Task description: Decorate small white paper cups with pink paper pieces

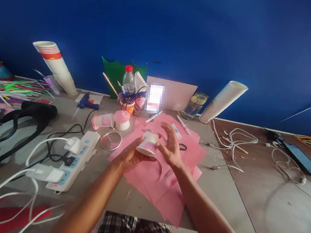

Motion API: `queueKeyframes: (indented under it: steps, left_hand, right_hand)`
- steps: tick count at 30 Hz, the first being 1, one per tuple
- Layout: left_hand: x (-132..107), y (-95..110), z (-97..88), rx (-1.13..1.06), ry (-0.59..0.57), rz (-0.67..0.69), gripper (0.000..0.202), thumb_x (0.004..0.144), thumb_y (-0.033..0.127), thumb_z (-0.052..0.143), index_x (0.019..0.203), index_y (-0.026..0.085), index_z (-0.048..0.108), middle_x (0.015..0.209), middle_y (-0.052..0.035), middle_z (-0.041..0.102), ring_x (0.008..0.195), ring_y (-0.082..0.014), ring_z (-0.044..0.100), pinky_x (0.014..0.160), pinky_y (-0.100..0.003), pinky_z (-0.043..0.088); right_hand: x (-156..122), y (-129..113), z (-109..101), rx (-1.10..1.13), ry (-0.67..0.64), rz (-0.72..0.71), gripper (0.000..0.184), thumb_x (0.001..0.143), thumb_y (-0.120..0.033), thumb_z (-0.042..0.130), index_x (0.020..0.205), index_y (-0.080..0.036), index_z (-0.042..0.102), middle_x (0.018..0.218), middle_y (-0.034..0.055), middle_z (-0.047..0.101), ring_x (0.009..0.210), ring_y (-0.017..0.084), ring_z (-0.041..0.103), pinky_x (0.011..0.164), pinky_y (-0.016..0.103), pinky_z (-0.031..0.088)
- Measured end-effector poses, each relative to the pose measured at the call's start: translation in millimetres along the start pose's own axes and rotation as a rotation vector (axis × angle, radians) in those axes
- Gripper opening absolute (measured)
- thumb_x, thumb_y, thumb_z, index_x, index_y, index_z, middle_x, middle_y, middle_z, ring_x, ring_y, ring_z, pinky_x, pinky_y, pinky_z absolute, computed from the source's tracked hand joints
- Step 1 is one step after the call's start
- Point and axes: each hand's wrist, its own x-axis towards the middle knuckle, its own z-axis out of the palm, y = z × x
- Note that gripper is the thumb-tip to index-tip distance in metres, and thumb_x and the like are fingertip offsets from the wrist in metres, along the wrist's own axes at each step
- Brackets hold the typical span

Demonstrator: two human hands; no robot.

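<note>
My left hand [131, 151] is wrapped round a white paper cup [147, 143] from the left and below. The cup is tilted, its wide end toward me, and has faint pinkish marks on its side. On its right, my right hand [170, 147] is open with the fingers spread and the thumb close to the cup; whether the thumb touches it I cannot tell. Beneath both hands lie overlapping pink paper sheets [167, 202]. To the left are a cup with a pink top [122, 120], a cup lying on its side [102, 120] and a roll of clear tape [111, 141].
A white power strip [78, 164] with plugs and cables stands at left, near a blue glue gun [87, 102]. Tall cup stacks lean at left [57, 65] and right [224, 101]. A lit phone [155, 96] and bottle [128, 79] stand behind; white cables [237, 139] lie right.
</note>
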Motion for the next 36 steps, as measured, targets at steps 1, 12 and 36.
queueKeyframes:
  steps: [1, 12, 36]
  left_hand:
    - [0, 1, 0.4, -0.017, -0.01, 0.01, 0.045, 0.089, 0.043, 0.049, 0.123, 0.014, 0.054, 0.104, -0.013, 0.065, 0.078, -0.0189, 0.064, 0.076, -0.045, 0.058]
    - [3, 0, -6.7, -0.131, -0.005, -0.01, 0.047, 0.091, 0.046, 0.045, 0.123, 0.013, 0.053, 0.091, -0.0111, 0.068, 0.074, -0.0199, 0.066, 0.076, -0.045, 0.056]
    - [4, -2, -5.0, -0.094, 0.032, -0.032, 0.051, 0.086, 0.051, 0.049, 0.118, 0.013, 0.055, 0.079, -0.009, 0.068, 0.069, -0.0206, 0.066, 0.078, -0.046, 0.054]
  right_hand:
    - [-1, 2, 0, 0.032, 0.024, 0.017, 0.053, 0.081, -0.043, 0.061, 0.128, -0.025, 0.042, 0.133, 0.0114, 0.044, 0.128, 0.027, 0.039, 0.106, 0.049, 0.034]
    - [-2, -6, 8, -0.027, -0.029, 0.058, 0.037, 0.082, -0.041, 0.06, 0.113, -0.023, 0.053, 0.128, 0.0122, 0.048, 0.121, 0.03, 0.045, 0.095, 0.05, 0.044]
    - [-2, 1, 8, 0.122, 0.012, 0.129, 0.041, 0.082, -0.049, 0.058, 0.115, -0.025, 0.057, 0.13, 0.0099, 0.051, 0.124, 0.029, 0.046, 0.103, 0.05, 0.037]
